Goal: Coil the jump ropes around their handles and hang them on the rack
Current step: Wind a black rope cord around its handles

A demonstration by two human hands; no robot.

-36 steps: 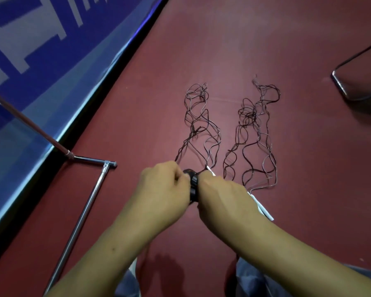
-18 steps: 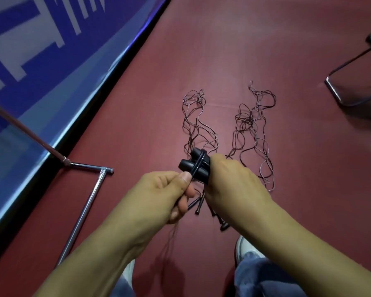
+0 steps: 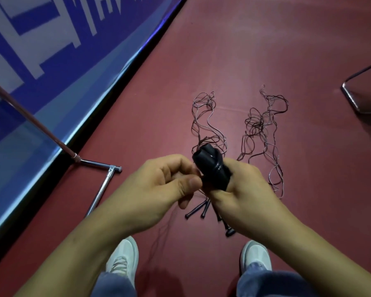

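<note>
My right hand [image 3: 242, 189] grips a pair of black jump-rope handles [image 3: 212, 168], held together and pointing up and away from me. My left hand [image 3: 159, 185] pinches the thin rope right beside the handles, thumb against curled fingers. The thin dark rope of this set [image 3: 204, 123] trails in wavy loops on the red floor beyond the handles. A second tangled rope [image 3: 263, 123] lies to its right. More black handles [image 3: 199, 210] lie on the floor under my hands, partly hidden. The rack's chrome base bar [image 3: 101, 189] and slanted pole [image 3: 30, 114] stand at the left.
A blue and white banner wall [image 3: 41, 50] runs along the left. A black metal chair leg frame [image 3: 360, 95] sits at the far right. My two white shoes [image 3: 122, 258] stand on the red floor [image 3: 266, 50] below my hands.
The handles have come up from the floor into my right hand, and both hands have risen toward me. The rope loops on the floor have been drawn in closer.
</note>
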